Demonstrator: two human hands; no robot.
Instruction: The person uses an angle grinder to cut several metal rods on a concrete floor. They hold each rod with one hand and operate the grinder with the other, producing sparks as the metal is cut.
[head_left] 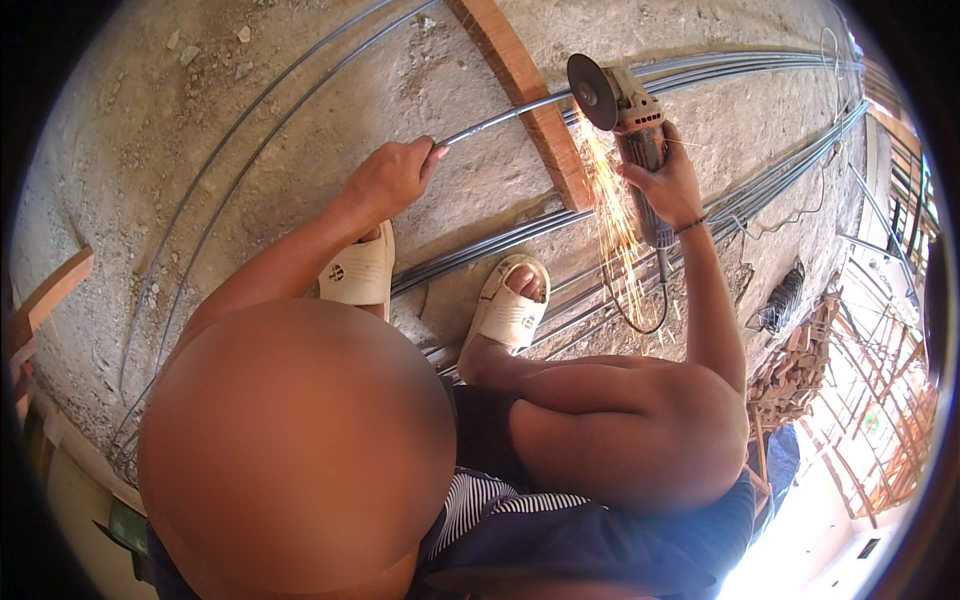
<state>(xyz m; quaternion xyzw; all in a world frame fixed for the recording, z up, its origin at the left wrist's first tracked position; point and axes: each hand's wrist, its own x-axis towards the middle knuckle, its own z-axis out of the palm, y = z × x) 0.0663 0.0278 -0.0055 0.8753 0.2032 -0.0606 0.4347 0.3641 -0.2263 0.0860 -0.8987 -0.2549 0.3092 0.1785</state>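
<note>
My right hand [667, 178] grips the body of an angle grinder [640, 135], whose dark disc [592, 92] meets a thin steel rod [507, 117]. Orange sparks [615, 205] spray down from that contact toward the ground. The near end of the rod is held in my left hand [392, 177], fingers closed around it. Between my two hands the rod lies across a reddish wooden beam [540, 115]. A black cord [640, 325] loops from the grinder's lower end.
Bundles of steel rods [500, 240] run over the rough concrete ground [450, 60], close to my sandals [515, 310]. Two bent rods [250, 110] curve at the left. A pile of broken bricks [795, 370] and a coil of dark wire [785, 297] lie at the right.
</note>
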